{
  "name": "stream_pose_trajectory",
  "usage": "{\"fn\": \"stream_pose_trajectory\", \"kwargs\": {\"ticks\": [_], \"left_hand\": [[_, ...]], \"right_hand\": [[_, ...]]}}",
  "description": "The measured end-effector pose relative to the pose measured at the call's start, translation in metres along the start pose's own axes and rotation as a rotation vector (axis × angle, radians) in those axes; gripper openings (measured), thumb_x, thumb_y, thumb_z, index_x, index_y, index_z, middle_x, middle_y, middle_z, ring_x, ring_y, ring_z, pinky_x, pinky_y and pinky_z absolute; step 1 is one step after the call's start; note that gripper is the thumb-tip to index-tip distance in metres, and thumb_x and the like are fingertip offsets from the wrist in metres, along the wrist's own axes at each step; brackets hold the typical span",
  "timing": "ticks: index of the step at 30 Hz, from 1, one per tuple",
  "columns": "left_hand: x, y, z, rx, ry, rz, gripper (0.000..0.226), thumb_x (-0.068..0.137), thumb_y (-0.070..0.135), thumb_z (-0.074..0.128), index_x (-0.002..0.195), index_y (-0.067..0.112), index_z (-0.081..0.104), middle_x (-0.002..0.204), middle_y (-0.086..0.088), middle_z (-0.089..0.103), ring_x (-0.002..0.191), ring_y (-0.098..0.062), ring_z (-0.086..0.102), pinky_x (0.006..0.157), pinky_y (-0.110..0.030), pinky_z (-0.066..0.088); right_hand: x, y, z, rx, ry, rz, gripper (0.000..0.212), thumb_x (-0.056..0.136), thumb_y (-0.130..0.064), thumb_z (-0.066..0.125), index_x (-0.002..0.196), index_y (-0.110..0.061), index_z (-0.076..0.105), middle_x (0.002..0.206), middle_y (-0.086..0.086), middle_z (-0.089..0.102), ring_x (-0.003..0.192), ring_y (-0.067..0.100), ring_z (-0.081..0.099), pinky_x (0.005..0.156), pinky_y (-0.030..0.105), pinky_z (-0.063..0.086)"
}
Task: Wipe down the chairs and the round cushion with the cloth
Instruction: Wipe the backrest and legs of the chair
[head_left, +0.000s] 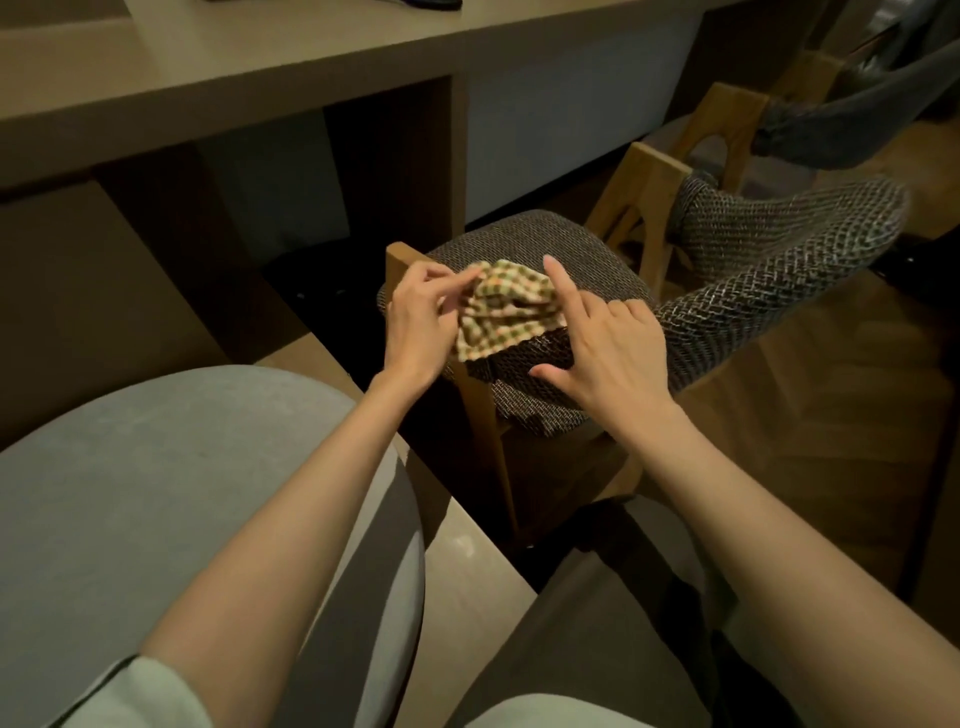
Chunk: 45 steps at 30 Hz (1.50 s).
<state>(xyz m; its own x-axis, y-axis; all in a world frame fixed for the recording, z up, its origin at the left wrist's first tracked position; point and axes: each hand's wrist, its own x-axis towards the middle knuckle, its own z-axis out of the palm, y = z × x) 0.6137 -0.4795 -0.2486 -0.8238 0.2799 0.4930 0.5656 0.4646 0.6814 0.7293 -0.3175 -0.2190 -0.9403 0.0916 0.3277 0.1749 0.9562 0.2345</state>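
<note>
Left hand (415, 322) fingers pinch the cloth (498, 312) over the chair (571, 249) seat's front edge; right hand (608, 353) fingers spread, index touching it.

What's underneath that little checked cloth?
The checked cloth is bunched over the woven seat of the wooden chair, pinched by the left hand; the right hand is beside it. The covered seat patch is hidden.

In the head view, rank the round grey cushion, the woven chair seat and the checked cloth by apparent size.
1. round grey cushion, largest, though nearest the camera, so partly inflated.
2. woven chair seat.
3. checked cloth, clearly smallest, bunched between both hands.
</note>
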Motion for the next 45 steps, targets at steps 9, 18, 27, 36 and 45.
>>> {"fn": "stream_pose_trajectory", "kwargs": {"ticks": [9,18,27,36,45], "left_hand": [[0.0,-0.002,-0.002,0.216,-0.331,0.013,0.05,0.097,0.009,0.046,0.142,0.033,0.042,0.156,-0.003,0.024,0.141,-0.031,0.013,0.116,-0.047,0.015],[0.019,0.039,0.045,-0.027,-0.224,0.045,0.041,0.096,0.003,0.049,0.132,0.021,0.056,0.151,-0.004,0.036,0.147,-0.024,0.01,0.115,-0.032,0.012],[0.043,0.029,0.04,-0.053,-0.267,0.013,0.034,0.096,0.004,0.05,0.128,0.011,0.059,0.145,-0.005,0.044,0.145,-0.022,0.017,0.118,-0.035,0.017],[0.024,0.009,0.029,-0.036,-0.277,-0.004,0.033,0.095,0.005,0.053,0.126,0.012,0.061,0.143,-0.004,0.046,0.144,-0.02,0.02,0.115,-0.031,0.02],[0.032,0.007,0.038,-0.049,-0.252,-0.008,0.033,0.094,0.004,0.054,0.125,0.011,0.062,0.142,-0.004,0.047,0.144,-0.02,0.021,0.117,-0.032,0.019]], "right_hand": [[0.007,0.02,0.005,-0.067,-0.069,0.012,0.099,0.064,-0.079,0.056,0.132,-0.009,0.037,0.077,0.002,0.067,0.075,0.02,0.062,0.068,0.029,0.029],[0.018,0.093,-0.001,-0.04,-0.162,-0.002,0.067,0.06,-0.081,0.056,0.073,-0.015,0.051,0.068,0.0,0.05,0.076,0.022,0.056,0.071,0.03,0.019],[0.035,0.084,0.012,-0.013,-0.122,0.033,0.065,0.059,-0.079,0.058,0.066,-0.016,0.044,0.064,-0.001,0.041,0.066,0.017,0.036,0.072,0.029,0.013],[0.022,0.061,0.031,0.067,-0.103,0.017,0.066,0.061,-0.073,0.063,0.076,-0.01,0.058,0.075,0.005,0.06,0.074,0.023,0.051,0.078,0.032,0.019],[0.027,0.064,0.031,0.073,-0.109,0.019,0.067,0.064,-0.073,0.061,0.085,-0.01,0.056,0.087,0.005,0.062,0.086,0.025,0.055,0.083,0.032,0.02]]}}
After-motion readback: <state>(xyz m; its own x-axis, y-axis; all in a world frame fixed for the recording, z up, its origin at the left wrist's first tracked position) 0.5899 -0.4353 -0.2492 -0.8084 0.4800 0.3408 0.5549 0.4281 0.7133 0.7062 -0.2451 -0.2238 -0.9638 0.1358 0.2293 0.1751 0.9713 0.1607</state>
